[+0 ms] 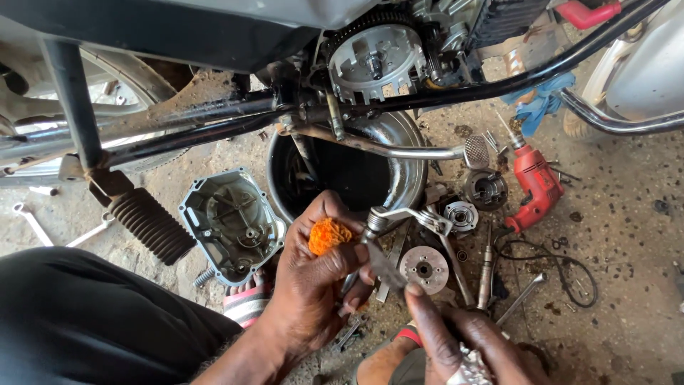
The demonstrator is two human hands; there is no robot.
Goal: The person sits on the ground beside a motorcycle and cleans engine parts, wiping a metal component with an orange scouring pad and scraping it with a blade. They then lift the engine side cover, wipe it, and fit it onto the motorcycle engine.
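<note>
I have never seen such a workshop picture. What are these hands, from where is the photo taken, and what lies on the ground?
The camera sits on the person's head and looks down. The left hand holds an orange scrubbing pad against a thin metal part; the right hand pinches the same part. Above is a motorcycle's opened engine with its round clutch. On the dirty ground lie a dark basin, a grey engine cover, a red drill, wrenches and small round parts.

No packages, labels, signs or screens can be seen anywhere around the fingers; only bare metal parts and tools are shown on the ground.
</note>
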